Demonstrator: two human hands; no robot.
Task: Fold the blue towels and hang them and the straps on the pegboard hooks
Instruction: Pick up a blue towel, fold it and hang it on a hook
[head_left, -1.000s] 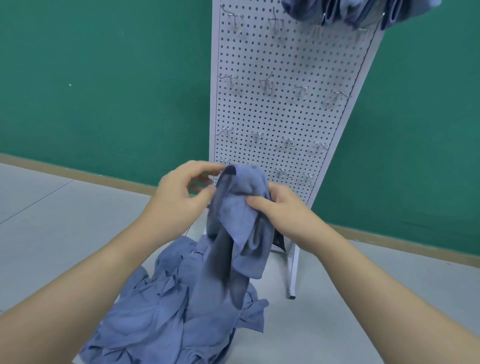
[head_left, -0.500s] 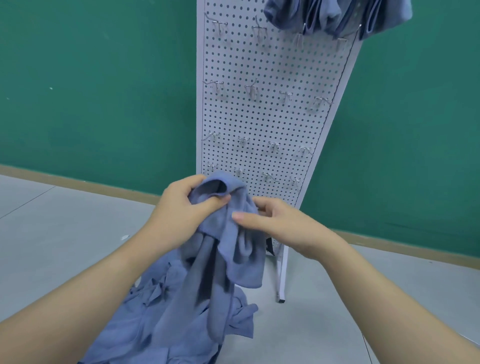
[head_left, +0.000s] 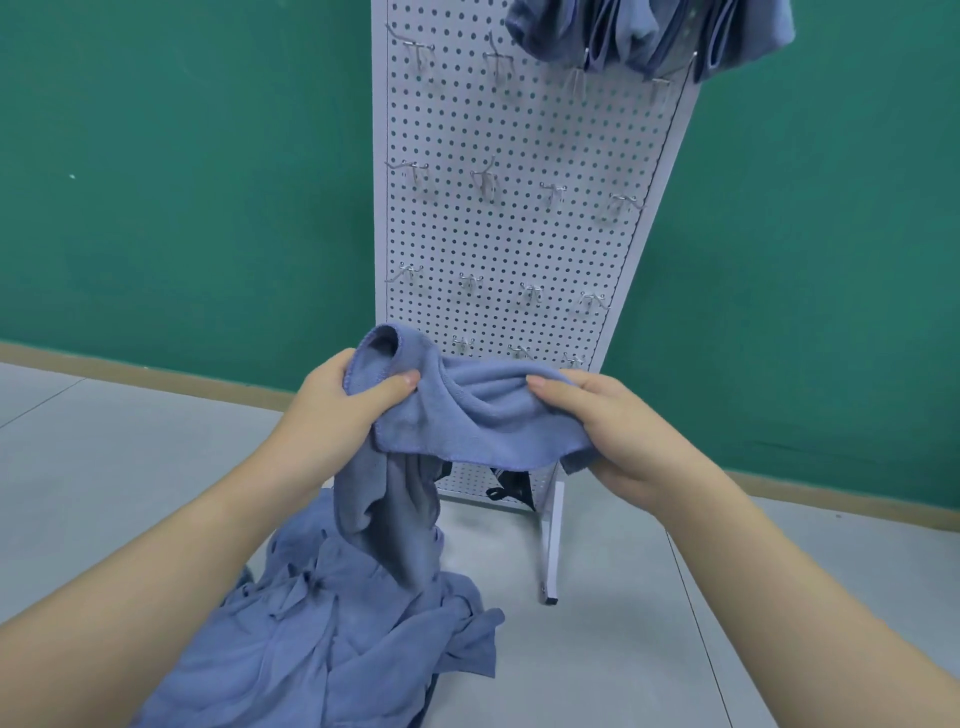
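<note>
Pinching blue towel (head_left: 483, 415) stretched sideways, left-right: left hand (head_left: 343, 410), right hand (head_left: 618, 431).

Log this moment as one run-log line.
step: spreading blue towel | left hand: grips left end | right hand: grips right end | towel pile: on floor | pegboard: towels hung at top

Towel (head_left: 483, 415) in hands: plain dusty blue, no print, hem stitched in same blue. Pile (head_left: 332, 639) on floor: same blue, darker in the folds. Hung towels (head_left: 644, 31) at top: blue too, w/ darker shaded pleats. Pegboard (head_left: 519, 234): white, regular grid of dark dots; hooks (head_left: 485, 182) silver-grey. Straps (head_left: 511, 486) at its base: black. Wall (head_left: 182, 182): flat green, tan skirting. Floor (head_left: 104, 467): pale grey w/ thin dark seam lines.
</note>
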